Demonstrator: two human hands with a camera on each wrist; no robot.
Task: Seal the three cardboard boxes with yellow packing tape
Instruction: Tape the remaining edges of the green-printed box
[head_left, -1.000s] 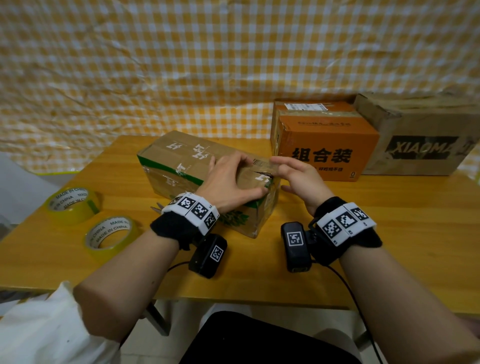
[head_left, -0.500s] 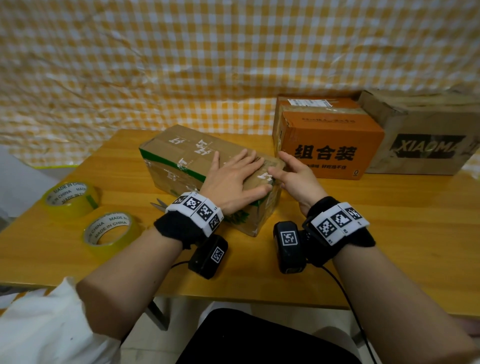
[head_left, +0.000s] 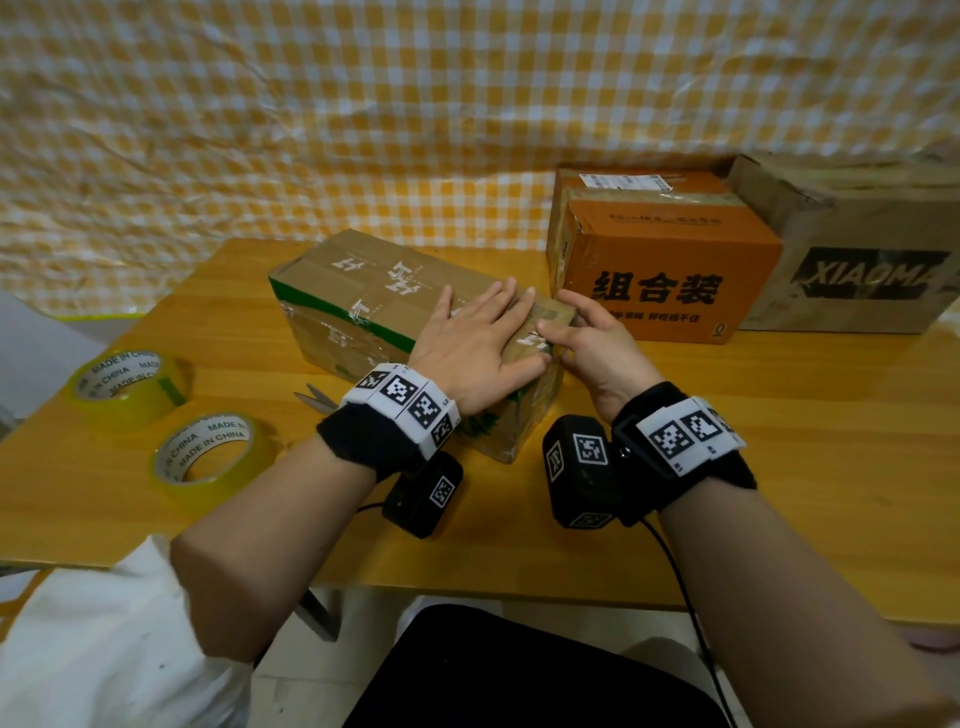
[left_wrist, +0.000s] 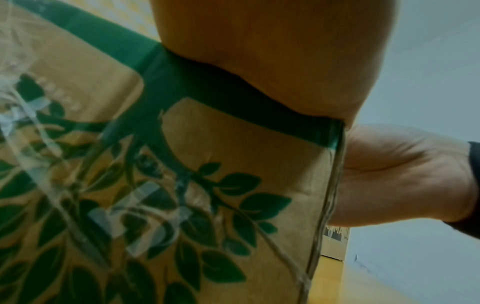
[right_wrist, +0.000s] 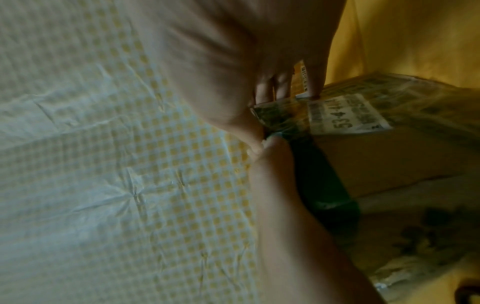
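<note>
A long brown box with green leaf print (head_left: 363, 296) lies slantwise at the table's middle, with glossy tape over its top. My left hand (head_left: 467, 343) lies flat on the top near the right end, fingers straight; the left wrist view shows its palm (left_wrist: 285, 51) on the box's upper edge (left_wrist: 233, 164). My right hand (head_left: 592, 343) is at that right end, its index finger on the top corner and the other fingers over the end face by a white label (right_wrist: 348, 115). An orange box (head_left: 670, 260) and a brown XIAOMA box (head_left: 857, 270) stand at the back right.
Two rolls of yellow tape (head_left: 124, 384) (head_left: 208, 452) lie at the table's left. Scissor blades (head_left: 317, 400) show by my left wrist. A checked yellow cloth (head_left: 415, 114) hangs behind the wooden table (head_left: 779, 467).
My left hand went from curled fingers to lying flat on the box top. My right hand moved in to the box's right end corner.
</note>
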